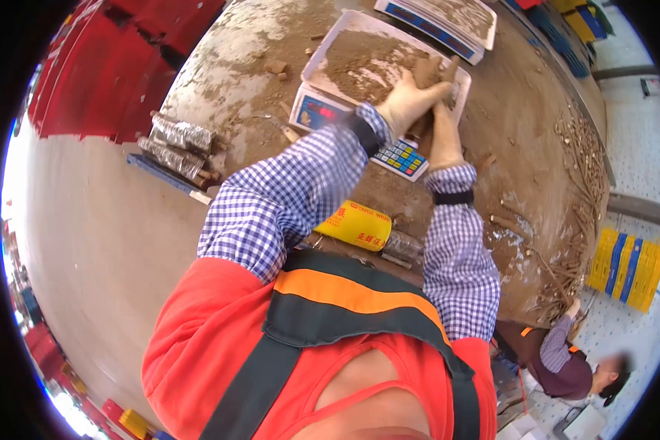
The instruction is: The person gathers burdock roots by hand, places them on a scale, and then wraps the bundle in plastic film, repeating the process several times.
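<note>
Over the right part of a white scale tray (330, 45), my left hand (408, 101) is closed around a bundle of brown, soil-covered roots (427, 72). My right hand (444, 128) is against the same bundle from the right, its fingers partly hidden. Root ends stick out above and below the hands. Loose soil (359, 62) lies in the tray. The scale has a red-lit display (319, 111) and a keypad (401, 158).
A second scale (436, 29) stands behind. Wrapped root bundles (183, 136) lie left, beside a knife (290, 133). A yellow wrap roll (356, 226) is near my body. Loose roots (583, 154) and a co-worker (565, 359) are right; red crates (110, 73) stand upper left.
</note>
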`<state>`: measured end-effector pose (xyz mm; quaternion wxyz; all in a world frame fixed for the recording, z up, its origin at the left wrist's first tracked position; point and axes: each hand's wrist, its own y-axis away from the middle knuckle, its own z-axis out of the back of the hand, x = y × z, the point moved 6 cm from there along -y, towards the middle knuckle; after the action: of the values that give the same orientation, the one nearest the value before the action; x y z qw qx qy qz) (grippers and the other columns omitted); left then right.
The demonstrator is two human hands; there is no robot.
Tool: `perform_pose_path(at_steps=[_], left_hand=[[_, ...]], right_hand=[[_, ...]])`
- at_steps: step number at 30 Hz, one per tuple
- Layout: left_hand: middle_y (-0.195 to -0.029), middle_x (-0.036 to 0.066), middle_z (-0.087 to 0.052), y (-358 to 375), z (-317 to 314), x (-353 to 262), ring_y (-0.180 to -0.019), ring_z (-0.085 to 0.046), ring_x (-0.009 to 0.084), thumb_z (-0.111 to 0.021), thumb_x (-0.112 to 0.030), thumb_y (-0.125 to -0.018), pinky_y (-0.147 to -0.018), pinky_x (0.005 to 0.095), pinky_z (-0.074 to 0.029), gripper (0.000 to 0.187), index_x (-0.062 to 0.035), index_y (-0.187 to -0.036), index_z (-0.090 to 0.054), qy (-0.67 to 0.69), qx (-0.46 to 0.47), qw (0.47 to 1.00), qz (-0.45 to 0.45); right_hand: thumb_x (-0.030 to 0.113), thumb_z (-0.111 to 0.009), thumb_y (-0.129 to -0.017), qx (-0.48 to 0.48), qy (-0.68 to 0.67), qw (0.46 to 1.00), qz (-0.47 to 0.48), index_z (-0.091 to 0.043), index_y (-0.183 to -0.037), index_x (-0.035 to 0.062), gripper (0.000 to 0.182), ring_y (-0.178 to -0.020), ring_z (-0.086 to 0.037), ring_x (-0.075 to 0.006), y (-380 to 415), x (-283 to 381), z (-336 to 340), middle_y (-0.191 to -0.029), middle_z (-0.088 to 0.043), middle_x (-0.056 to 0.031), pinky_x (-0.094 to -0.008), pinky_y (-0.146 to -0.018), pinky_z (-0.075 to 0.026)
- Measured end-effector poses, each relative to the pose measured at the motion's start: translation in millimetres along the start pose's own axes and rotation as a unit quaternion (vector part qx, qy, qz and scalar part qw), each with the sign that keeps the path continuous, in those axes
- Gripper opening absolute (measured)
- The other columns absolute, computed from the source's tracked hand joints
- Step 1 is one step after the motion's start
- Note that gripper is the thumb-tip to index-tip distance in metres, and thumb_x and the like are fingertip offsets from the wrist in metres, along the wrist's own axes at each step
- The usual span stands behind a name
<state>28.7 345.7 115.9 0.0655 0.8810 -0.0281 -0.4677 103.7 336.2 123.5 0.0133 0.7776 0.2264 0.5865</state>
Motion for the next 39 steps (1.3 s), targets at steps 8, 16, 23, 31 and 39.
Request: perform_pose_path(at_steps=[8,16,23,31,39], left_hand=[[-0.133,0.040,-0.038,90.7,-26.5,31.9,-0.130,-0.041,0.0421,-0.077,-0.052,-0.076,-0.107,0.0377,-0.037,0.115,0.0225,-0.136,-0.011,-0.352,-0.073,0.930,-0.084],[-0.147,0.033,-0.025,168.6,-43.8,15.7,-0.136,-0.031,0.0441,-0.077,-0.058,-0.070,-0.110,0.0575,-0.027,0.133,0.0116,-0.145,0.007,-0.507,0.053,0.859,-0.047],[-0.150,0.032,-0.024,227.1,-70.9,22.1,-0.141,-0.024,0.0422,-0.075,-0.064,-0.066,-0.110,0.0668,-0.017,0.129,0.0046,-0.150,-0.005,-0.701,0.038,0.708,-0.080],[-0.130,0.019,-0.055,291.9,138.2,-3.3,-0.129,-0.046,0.0299,-0.055,-0.066,-0.085,-0.107,0.0675,-0.020,0.084,0.0017,-0.135,-0.048,-0.821,-0.166,0.541,0.080],[-0.116,0.018,-0.065,257.6,168.2,89.5,-0.117,-0.058,0.0308,-0.035,-0.054,-0.098,-0.107,0.0559,-0.028,0.061,-0.0047,-0.110,-0.069,-0.773,-0.016,0.621,0.128]], right_hand=[[0.045,-0.040,-0.101,0.004,-0.025,0.999,0.023,-0.037,-0.144,0.0066,0.058,-0.110,-0.057,-0.0201,93.0,-25.8,17.5,-0.133,-0.054,-0.0095,-0.0335,-0.090,-0.051],[0.050,-0.041,-0.099,-0.008,-0.122,0.992,0.011,-0.039,-0.142,0.0064,0.062,-0.104,-0.058,-0.0197,158.5,-77.6,15.5,-0.131,-0.054,-0.0095,-0.0329,-0.084,-0.051],[0.054,-0.042,-0.097,-0.005,-0.237,0.971,-0.007,-0.040,-0.141,0.0062,0.065,-0.099,-0.059,-0.0194,198.7,-120.1,45.8,-0.130,-0.055,-0.0095,-0.0324,-0.080,-0.052],[0.061,-0.063,-0.082,0.121,-0.255,0.958,0.057,-0.045,-0.131,0.0023,0.079,-0.080,-0.059,-0.0185,238.2,-102.4,63.5,-0.104,-0.059,-0.0121,-0.0276,-0.069,-0.052],[0.034,-0.075,-0.078,0.026,-0.063,0.997,0.021,-0.049,-0.126,-0.0033,0.067,-0.078,-0.063,-0.0206,276.8,-63.6,90.8,-0.106,-0.061,-0.0134,-0.0310,-0.066,-0.055]])
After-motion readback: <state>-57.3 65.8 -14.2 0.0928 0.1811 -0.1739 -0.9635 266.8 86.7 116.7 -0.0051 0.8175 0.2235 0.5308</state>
